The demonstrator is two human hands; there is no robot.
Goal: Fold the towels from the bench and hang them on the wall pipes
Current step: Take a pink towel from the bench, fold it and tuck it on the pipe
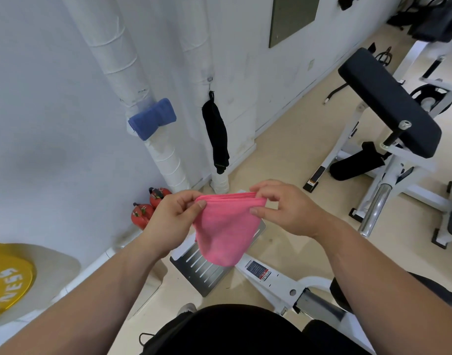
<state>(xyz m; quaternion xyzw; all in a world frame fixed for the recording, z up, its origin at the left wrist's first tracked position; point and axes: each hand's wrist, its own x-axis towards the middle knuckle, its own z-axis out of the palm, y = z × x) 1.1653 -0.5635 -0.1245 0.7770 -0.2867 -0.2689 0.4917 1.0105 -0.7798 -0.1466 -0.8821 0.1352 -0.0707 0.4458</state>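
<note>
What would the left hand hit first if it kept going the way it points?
The left hand points rightward along the folded edge of the pink towel it pinches, so it would probably meet the right hand holding the other corner. Both look similarly deep.

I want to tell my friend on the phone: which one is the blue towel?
Look at the white wall, where two fat white pipes run down to the floor. The blue towel sits partway down the left pipe. It is folded short and thick over the pipe, while the black cloth beside it hangs long and thin and the pink towel is held up nearer the camera.
</note>
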